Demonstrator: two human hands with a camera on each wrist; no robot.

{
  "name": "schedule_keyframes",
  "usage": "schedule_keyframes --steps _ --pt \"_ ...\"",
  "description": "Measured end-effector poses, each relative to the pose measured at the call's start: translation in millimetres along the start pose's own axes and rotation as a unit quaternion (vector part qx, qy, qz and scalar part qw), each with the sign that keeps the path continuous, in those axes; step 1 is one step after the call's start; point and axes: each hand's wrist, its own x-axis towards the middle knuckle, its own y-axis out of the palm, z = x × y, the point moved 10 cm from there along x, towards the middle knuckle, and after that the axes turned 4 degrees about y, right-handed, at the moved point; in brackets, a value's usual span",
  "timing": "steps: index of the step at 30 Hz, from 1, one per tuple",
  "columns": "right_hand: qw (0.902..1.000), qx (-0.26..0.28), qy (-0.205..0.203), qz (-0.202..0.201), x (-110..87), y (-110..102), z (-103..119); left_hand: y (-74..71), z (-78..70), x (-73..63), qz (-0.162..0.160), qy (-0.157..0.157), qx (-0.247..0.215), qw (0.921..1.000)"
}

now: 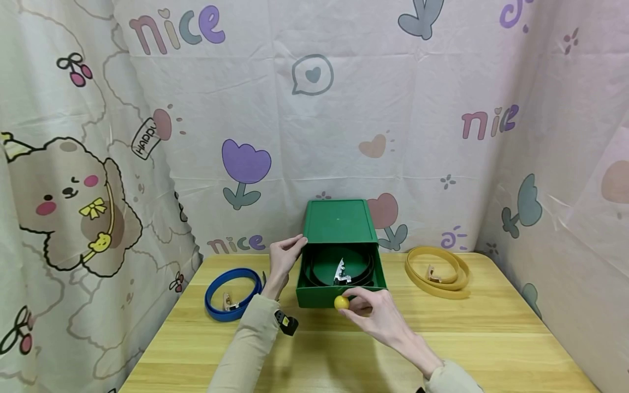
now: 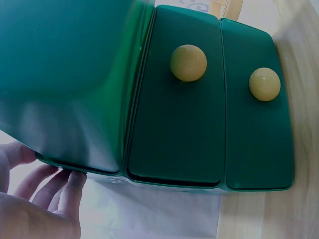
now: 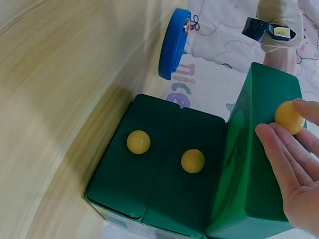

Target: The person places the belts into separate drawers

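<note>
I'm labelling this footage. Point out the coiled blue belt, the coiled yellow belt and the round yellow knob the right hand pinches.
Coiled blue belt [image 1: 223, 316]: head view, front band.
Coiled yellow belt [image 1: 436, 289]: head view, front band.
Pinched round yellow knob [image 3: 287, 118]: right wrist view, exposed middle.

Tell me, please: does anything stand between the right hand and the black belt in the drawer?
Yes, the drawer's green front panel stands between them. The right hand pinches the yellow knob on its outer face, and the black belt lies behind it. Over the panel, nothing visible blocks the way to the belt's silver buckle.
</note>
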Motion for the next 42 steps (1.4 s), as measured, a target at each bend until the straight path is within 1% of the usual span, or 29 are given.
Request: schedule_keyframes --steps 11,29,42 --pt "0.9999 0.008 -0.005 -0.005 1.1 -0.5 0.1 0.4 -0.6 -1.0 0.0 0.003 0.001 1.0" --pt "0.9997 -0.005 -0.01 -0.023 4.6 0.2 -3.4 -0.2 0.6 -1.3 -0.001 0.0 -0.003 1.0" --pt "0.9993 -0.014 0.0 -0.033 8.4 -1.4 -5.1 -0.4 1.0 0.0 -0.001 -0.002 -0.004 1.0"
